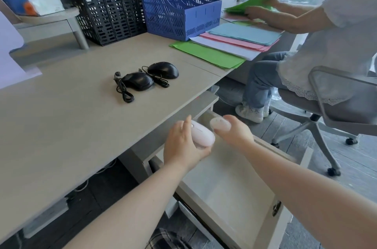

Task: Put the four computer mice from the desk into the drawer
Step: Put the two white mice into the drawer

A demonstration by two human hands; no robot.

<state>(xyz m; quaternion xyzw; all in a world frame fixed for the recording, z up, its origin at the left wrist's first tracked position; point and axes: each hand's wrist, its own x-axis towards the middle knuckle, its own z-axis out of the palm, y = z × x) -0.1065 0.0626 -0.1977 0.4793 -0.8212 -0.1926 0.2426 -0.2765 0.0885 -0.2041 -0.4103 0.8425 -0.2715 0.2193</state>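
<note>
While the drawer (230, 183) stood pulled out below the desk (67, 118) edge, we read the scene outward from it, left to right. Well up and left of the drawer, on the pale wood-grain top, lay two black wired mice (150, 77) side by side, their cords bundled in loose loops. We judged these light, hard-shelled and a little glossy — best taken across the flanks, cord gathered so nothing snags the drawer wall. At the drawer's far left corner, our left hand (183, 146) was wrapped around a pale pink mouse (202, 134), fingers under its smooth, rounded shell. Just right of it, over the drawer's back end, our right hand (234, 132) pinched a second pink mouse (220, 124) by its sides. Both looked cordless, light and slippery, so a side grip seemed safest. The drawer floor was flat, matte and cream. Far right of it, another person sorted coloured paper (234, 44).
</note>
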